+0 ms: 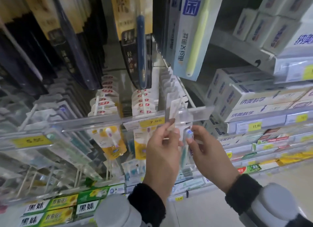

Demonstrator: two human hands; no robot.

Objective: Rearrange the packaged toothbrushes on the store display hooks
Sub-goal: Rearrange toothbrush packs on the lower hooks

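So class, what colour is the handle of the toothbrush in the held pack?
Teal handle, seen in the head view.

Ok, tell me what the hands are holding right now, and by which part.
Both hands hold one clear toothbrush pack. The left hand pinches its left edge near the top; the right hand pinches its right edge beside the brush head.

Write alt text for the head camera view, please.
Two hands, left hand and right hand, hold a clear packaged toothbrush before a display hook in a store aisle, with toothpaste boxes shelved at right.
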